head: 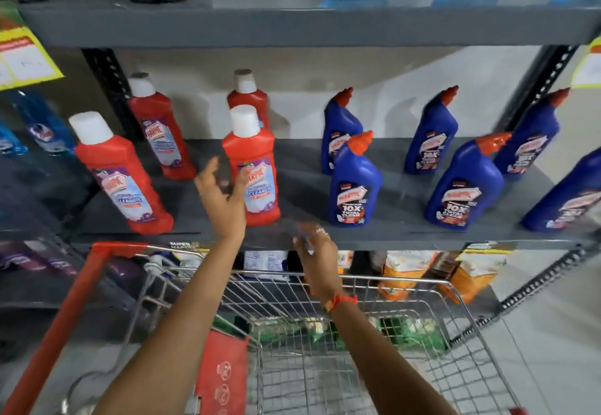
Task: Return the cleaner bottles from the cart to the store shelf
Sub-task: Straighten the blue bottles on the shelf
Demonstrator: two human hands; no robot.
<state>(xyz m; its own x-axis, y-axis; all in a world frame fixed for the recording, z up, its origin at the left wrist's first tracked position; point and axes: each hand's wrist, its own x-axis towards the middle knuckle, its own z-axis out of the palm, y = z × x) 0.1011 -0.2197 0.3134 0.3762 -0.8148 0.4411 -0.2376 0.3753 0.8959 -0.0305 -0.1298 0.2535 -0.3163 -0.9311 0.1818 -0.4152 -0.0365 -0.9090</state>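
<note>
— What stands on the grey metal shelf [406, 229], starting at the left?

— Four red plastic bottles with flat white caps and glossy labels. The front left bottle [122, 174] leans a little; another [161, 128] stands behind it. Further right, the front red bottle [252, 167] stands upright near the shelf edge, with a fourth [247, 96] right behind it.

— And the left hand [222, 196]?

— Its grip is open, fingers spread and loosely curled. The thumb lies at the label of the front red bottle; the blur keeps me from telling whether it truly touches. It holds nothing.

— Right of that?

— Blue bottles [354, 180] with bent necks and orange-red angled caps, smooth plastic, in two staggered rows.

— The right hand [317, 255]?

— It hovers at the shelf's front edge, above the cart [455, 287], a ring on one finger and an orange band at the wrist. Something pale and blurred sits at the fingers; I cannot tell whether the grip is closed on anything.

— The cart?

— Thin wire mesh with a red handle and red child-seat flap; green packets [419, 336] lie on its floor.
</note>
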